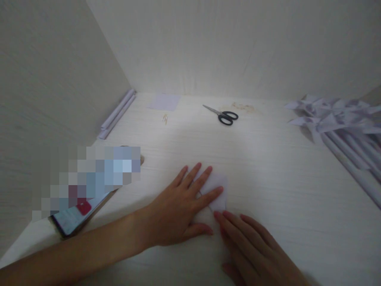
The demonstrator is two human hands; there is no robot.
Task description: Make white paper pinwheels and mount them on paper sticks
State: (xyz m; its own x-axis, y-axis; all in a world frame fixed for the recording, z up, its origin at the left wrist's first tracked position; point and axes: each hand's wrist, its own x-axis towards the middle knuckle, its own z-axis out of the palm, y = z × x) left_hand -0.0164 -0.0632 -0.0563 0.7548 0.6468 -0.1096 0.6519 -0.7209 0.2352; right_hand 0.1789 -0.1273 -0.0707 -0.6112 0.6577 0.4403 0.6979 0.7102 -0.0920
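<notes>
Under left hand (175, 216), flat and open, white folded paper (216, 191) pinned to tabletop (268, 167); right hand (253, 246) fingertips pressing its near edge, probably creasing. Finished pinwheels (330, 115) far right; scissors (223, 115) beyond, untouched.

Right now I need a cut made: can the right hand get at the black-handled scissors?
Probably yes: the black-handled scissors lie alone on bare table beyond the right hand, nothing between.

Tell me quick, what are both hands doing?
Left hand: open, flat on the white paper.
Right hand: open, fingertips pressing the paper's near edge.
</notes>
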